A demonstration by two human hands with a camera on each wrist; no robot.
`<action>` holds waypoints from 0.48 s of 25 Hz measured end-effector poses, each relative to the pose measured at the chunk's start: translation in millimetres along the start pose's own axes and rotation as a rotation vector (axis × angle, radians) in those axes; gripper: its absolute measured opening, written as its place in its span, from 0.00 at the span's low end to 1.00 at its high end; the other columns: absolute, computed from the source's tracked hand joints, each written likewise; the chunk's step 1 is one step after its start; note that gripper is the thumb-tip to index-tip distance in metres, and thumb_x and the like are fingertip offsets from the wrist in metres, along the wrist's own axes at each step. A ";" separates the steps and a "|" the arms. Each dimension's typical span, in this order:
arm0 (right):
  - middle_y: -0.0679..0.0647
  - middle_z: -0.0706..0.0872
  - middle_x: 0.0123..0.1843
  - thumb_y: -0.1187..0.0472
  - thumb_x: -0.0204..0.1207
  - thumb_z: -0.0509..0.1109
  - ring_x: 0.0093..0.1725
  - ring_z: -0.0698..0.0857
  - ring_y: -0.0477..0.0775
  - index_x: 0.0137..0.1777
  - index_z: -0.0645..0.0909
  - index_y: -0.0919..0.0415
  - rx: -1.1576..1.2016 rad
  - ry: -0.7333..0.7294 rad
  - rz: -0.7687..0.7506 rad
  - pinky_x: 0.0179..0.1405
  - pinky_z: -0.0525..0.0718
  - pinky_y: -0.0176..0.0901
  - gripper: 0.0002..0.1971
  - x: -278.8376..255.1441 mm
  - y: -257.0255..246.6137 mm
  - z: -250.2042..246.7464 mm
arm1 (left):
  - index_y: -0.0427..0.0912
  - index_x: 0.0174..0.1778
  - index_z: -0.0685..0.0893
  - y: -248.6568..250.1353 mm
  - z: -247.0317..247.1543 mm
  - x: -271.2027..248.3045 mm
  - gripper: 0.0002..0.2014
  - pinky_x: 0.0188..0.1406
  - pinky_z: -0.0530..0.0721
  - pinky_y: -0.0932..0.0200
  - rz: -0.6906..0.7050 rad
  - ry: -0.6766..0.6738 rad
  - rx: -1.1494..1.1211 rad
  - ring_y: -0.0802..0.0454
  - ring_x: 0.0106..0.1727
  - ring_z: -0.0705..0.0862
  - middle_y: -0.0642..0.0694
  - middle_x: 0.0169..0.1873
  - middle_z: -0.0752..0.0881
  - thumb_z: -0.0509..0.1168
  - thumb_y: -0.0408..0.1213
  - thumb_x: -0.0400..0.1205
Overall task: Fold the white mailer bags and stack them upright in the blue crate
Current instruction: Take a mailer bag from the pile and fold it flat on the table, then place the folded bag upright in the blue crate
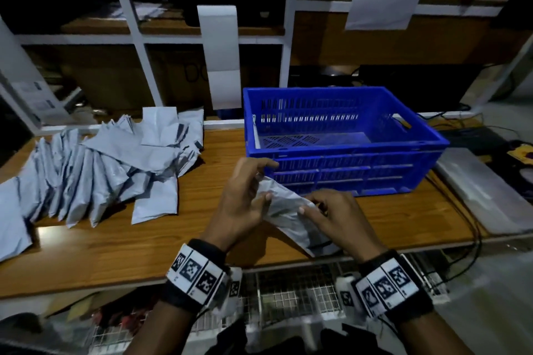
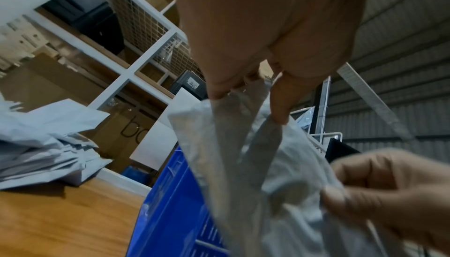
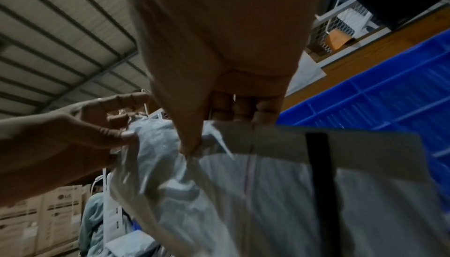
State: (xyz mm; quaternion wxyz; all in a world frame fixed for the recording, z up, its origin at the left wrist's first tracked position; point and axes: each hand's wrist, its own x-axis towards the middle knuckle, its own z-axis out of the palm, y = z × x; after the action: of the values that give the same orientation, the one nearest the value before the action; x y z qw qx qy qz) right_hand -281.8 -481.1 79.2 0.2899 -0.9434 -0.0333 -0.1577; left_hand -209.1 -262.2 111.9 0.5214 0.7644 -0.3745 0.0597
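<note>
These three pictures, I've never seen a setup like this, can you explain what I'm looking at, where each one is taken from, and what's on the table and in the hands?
No machine here: a person works with bare hands, wearing patterned marker bands and small cameras on both wrists. The large picture comes from a head-worn camera looking down at a wooden table. The other two look along each hand from the wrist.

On the table sit a blue crate, with one white piece against its left wall, and a loose pile of white mailer bags to its left.

The left hand and right hand both pinch one crumpled mailer bag, held in front of the crate.
</note>
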 end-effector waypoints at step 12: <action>0.44 0.89 0.38 0.56 0.79 0.75 0.38 0.86 0.42 0.46 0.89 0.57 -0.006 0.328 0.035 0.39 0.85 0.48 0.06 101.4 -1.1 -86.9 | 0.47 0.77 0.71 -53.2 -15.4 111.3 0.22 0.63 0.78 0.54 -0.170 0.222 0.121 0.58 0.67 0.75 0.50 0.71 0.77 0.63 0.48 0.88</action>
State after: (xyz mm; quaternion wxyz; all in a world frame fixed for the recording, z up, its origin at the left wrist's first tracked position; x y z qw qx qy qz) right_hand -210.0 -531.5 179.9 0.2912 -0.9064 0.0313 -0.3045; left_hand -91.4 -296.7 132.4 0.5159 0.8121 -0.2440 0.1219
